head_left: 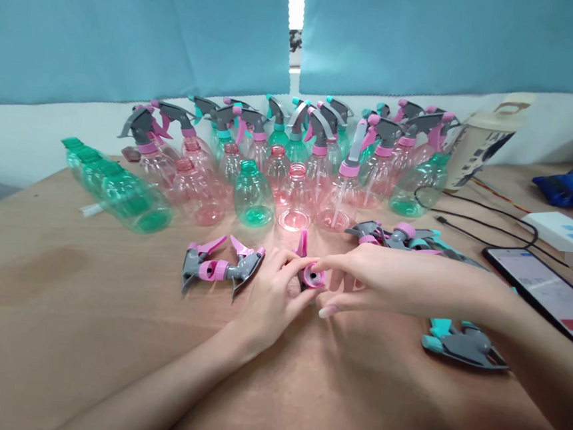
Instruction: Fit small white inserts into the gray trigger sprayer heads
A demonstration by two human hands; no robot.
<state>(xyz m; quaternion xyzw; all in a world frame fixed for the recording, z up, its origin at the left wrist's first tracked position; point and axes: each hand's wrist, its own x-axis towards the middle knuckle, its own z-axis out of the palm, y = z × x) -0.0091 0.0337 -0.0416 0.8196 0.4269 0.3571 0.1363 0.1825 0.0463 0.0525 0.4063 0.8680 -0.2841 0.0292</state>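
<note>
Together, left hand and right hand, fingertips gripping pink spray head (bottles behind)

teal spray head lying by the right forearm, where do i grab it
Probably by the grey middle of the teal spray head, pinched from above: it lies flat on its side on the table, and its ends are thinner and give less hold.

Hands: 2, left hand + right hand. Pink spray head in fingers: 1. Pink/grey heads loose: 2. Teal/grey head alone: 1. Heap of heads: approx 3, unclear. Phone: 1. Power strip: 1. Bottles: approx 20, too crowded for exact no.
</note>
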